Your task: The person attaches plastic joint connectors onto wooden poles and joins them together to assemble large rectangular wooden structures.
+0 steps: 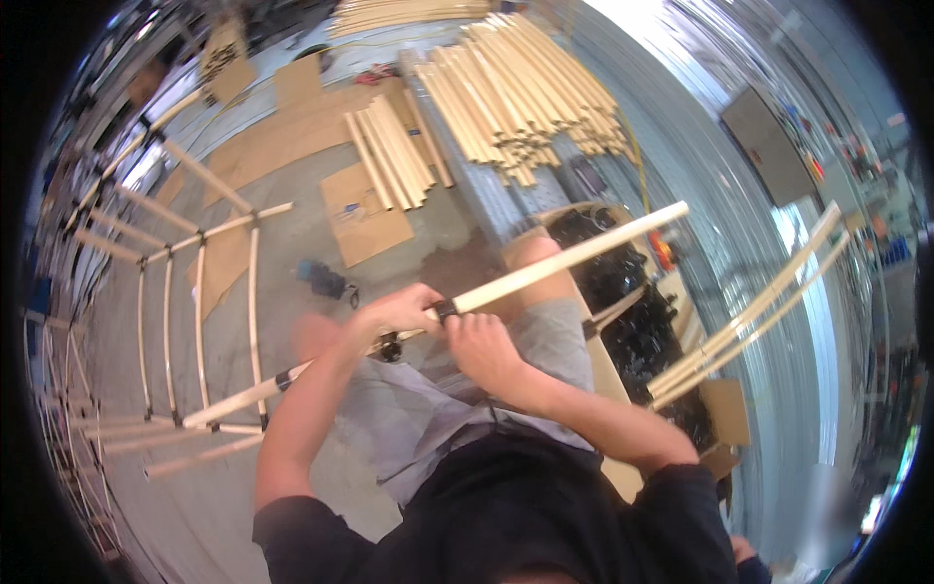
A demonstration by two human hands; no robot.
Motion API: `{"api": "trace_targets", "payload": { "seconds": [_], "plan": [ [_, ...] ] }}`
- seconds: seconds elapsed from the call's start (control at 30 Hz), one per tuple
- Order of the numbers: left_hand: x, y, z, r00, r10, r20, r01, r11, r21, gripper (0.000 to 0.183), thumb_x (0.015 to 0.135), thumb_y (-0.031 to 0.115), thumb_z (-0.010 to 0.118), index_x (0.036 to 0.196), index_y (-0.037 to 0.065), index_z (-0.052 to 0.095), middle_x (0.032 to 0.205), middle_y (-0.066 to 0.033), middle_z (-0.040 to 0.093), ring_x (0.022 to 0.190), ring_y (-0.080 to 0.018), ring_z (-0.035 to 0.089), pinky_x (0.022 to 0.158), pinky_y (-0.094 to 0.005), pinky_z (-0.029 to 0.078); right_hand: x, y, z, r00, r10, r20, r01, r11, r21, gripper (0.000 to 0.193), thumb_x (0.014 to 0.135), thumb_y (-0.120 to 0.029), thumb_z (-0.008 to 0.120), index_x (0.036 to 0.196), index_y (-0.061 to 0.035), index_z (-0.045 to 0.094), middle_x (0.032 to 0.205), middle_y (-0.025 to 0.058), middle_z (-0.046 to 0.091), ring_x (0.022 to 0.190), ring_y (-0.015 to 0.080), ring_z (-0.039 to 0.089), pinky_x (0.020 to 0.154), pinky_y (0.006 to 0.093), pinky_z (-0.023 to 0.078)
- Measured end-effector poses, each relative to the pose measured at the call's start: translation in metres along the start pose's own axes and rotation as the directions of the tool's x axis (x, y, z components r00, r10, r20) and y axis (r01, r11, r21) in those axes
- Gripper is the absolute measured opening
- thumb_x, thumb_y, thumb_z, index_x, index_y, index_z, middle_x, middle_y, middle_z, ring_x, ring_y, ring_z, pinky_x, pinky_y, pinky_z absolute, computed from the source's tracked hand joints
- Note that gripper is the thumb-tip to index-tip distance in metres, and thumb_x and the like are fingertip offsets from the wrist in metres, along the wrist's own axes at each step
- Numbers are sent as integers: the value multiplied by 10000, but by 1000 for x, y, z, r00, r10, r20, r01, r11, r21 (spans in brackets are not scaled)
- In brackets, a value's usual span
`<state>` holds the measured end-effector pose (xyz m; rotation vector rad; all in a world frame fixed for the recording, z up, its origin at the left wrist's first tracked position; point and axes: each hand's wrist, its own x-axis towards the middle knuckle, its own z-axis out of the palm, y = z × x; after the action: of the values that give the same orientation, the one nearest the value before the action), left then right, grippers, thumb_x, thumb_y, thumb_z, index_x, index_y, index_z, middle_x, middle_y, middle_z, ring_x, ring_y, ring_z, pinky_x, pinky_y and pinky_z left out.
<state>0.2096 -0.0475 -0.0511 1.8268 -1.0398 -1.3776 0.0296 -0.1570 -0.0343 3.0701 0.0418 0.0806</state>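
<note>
Cream pole (584,252) extends right from its black joint (445,310); the left hand (401,310) pinches that joint, the right hand (483,351) clasps the pole beside it: sensible holds, likely light, stiff, smooth.

2 hands (399,310) (484,351) close together, fingers (471,328) curled, forearms (319,404) (598,411) angled inward

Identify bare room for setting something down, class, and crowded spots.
Bare grey floor lies between the cream tubular frame and flat brown cardboard sheet, and left of the black left sleeve. Crowded: brown cardboard box of glossy black parts.
</note>
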Motion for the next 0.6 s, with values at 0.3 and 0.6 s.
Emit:
{"api": "trace_targets", "payload": {
  "seconds": [0.3, 0.6],
  "plan": [
    [0, 0, 1, 1000, -23, 4, 23, 981, -195, 301, 694, 93, 777, 964, -15, 698, 791, 10, 648, 745, -79, 570, 651, -271, 444, 3, -3, 12, 998, -42, 48, 35, 990, 139, 126, 859, -154, 568, 899, -34, 566, 729, 58, 633, 623, 195, 673, 503, 356, 469],
    [0, 11, 5, 991, -117, -67, 106, 983, -149, 378, 653, -8, 772, 1013, -42, 663, 923, -44, 679, 864, -121, 626, 784, -277, 490, 9, -44, 30, 731, 656, 186, -518, 356, 778, 180, 853, -127, 583, 906, 42, 551, 748, 259, 666, 713, 449, 671, 641, 537, 528]
  ]
}}
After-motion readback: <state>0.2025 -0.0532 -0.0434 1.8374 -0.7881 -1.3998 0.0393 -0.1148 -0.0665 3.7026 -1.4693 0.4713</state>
